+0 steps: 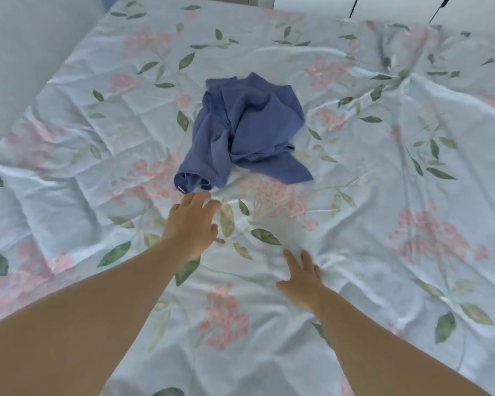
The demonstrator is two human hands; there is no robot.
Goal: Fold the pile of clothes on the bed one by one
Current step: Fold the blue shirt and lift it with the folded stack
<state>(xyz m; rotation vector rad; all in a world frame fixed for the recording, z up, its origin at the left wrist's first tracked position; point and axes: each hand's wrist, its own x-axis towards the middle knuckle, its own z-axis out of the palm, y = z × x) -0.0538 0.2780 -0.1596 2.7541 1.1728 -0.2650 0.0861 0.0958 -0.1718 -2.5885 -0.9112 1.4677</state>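
Blue and crumpled, the garment lies in a heap near the middle of the bed, on a flowered sheet. Only this one piece is in view. One end of it, a tube-like opening that may be a sleeve or a leg, points toward the person.

The left hand reaches for this end. Its fingers are nearly straight and a little apart, with the tips just beside the opening; I cannot tell if they touch it. It holds nothing. The right hand is nearer to the person and well apart from the garment, with its fingers spread flat over the sheet. It also holds nothing, and it is not clear whether it presses the sheet or hovers above it.

The step in hand, I judge, is to take the garment and open it flat. It is better not to pull only the near end, because the heap looks twisted and would probably drag as one knot. The left hand can pinch the hem of the opening, and the right hand should come up to find a second edge. Both hands can then lift and shake the cloth so that it falls open. After that, lay it on the sheet in front of the person and smooth it from the middle outward before the first fold.
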